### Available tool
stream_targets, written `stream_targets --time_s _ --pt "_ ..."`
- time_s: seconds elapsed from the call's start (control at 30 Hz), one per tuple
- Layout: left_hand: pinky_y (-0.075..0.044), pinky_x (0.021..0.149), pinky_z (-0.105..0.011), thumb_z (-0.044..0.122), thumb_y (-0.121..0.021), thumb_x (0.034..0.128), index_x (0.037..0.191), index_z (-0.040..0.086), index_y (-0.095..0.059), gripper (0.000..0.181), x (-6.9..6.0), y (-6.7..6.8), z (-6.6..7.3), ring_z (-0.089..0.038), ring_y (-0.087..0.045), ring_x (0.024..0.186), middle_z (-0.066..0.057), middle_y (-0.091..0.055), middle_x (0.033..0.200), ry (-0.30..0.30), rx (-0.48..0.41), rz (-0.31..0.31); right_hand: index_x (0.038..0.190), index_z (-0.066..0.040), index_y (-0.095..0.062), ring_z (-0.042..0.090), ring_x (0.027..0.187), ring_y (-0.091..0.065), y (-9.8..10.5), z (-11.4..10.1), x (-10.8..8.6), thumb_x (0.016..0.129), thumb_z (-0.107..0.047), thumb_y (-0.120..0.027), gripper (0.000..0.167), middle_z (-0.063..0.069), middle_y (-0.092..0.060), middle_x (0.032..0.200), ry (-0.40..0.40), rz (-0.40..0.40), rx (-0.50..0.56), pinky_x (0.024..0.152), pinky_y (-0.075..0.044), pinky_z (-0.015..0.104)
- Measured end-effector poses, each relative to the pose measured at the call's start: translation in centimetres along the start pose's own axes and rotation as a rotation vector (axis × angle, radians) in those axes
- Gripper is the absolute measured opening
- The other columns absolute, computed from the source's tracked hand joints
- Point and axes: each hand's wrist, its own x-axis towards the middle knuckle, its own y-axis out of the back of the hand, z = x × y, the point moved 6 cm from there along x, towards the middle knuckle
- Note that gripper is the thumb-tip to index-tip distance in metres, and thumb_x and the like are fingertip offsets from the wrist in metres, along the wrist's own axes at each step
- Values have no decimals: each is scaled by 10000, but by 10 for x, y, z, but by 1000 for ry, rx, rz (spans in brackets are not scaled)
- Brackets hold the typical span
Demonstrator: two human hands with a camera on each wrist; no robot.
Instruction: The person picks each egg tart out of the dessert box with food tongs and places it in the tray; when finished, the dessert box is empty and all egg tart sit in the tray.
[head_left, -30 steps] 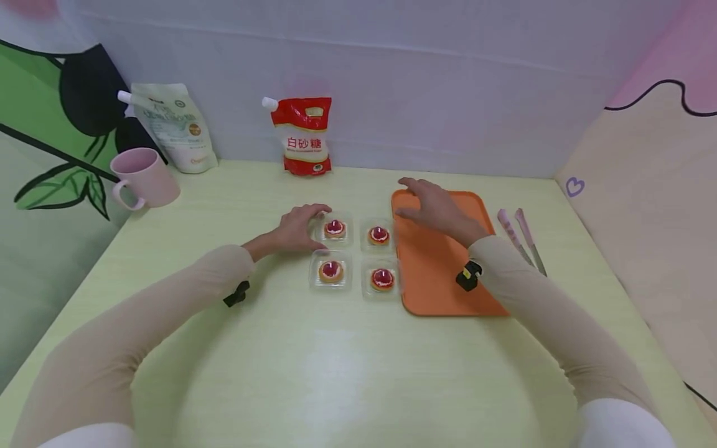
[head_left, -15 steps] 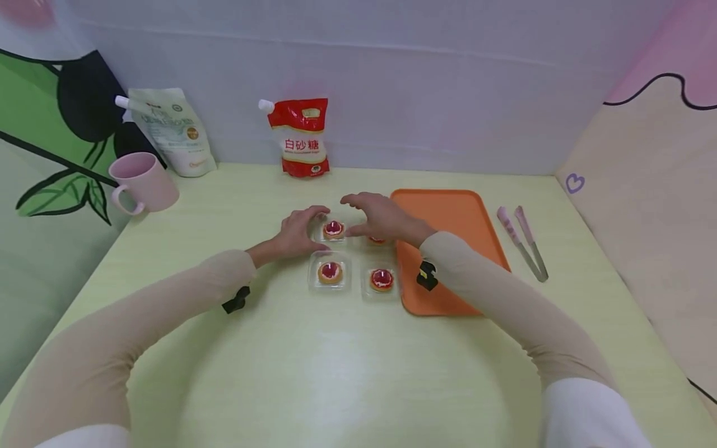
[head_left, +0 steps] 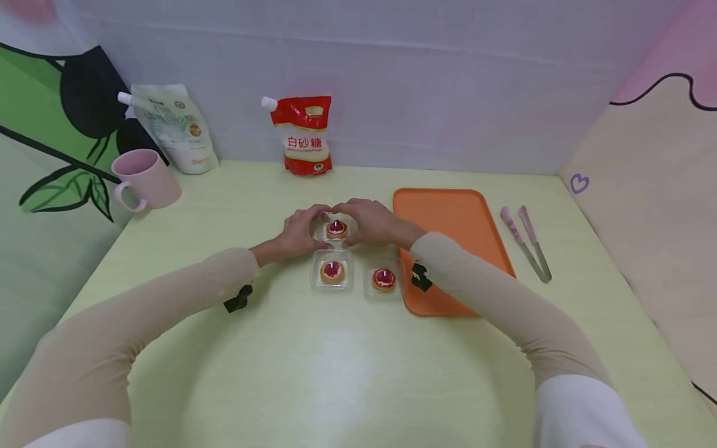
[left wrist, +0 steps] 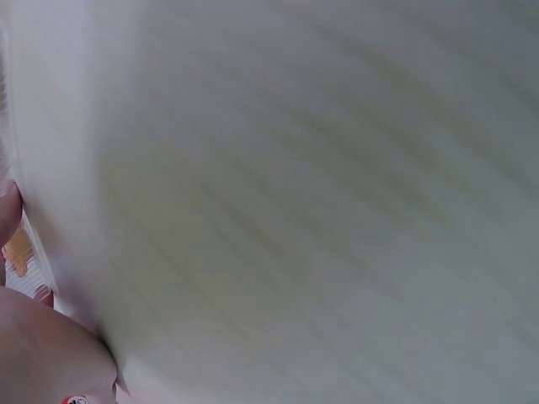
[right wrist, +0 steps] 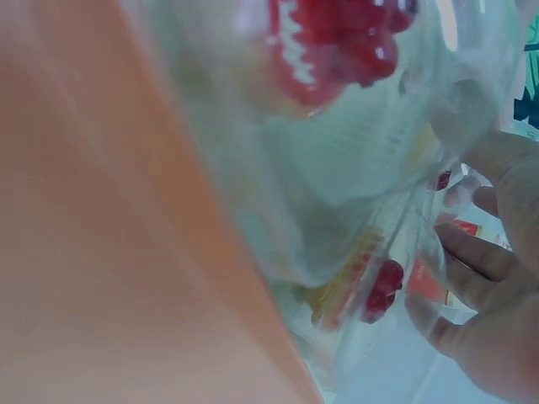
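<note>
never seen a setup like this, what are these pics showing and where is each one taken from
No machine here: a person works with two bare hands, the left hand and the right hand. The widest view comes from the head, looking down; the other two come from the wrists. The left wrist view shows mostly blurred table; the right one shows the orange tray and clear boxes close up.

The fingers of both hands surround the far-left box, with a tart inside. The left hand grips it; the right's grip is unclear. Two more boxed tarts sit nearer the person. Tongs, a pink mug and two pouches also share the table.
</note>
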Motion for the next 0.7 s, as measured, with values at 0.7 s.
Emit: stream_targets --time_s 0.7 --pt "-102 1178 -593 183 -830 819 1475 136 -380 796 1 -1 -1 -353 -351 1343 -131 -530 1364 26 6 2 1527 -203 -406 281 1325 -535 -1 -2 4 860 -322 -790 778 76 -570 1446 36 -23 -123 1137 -380 469"
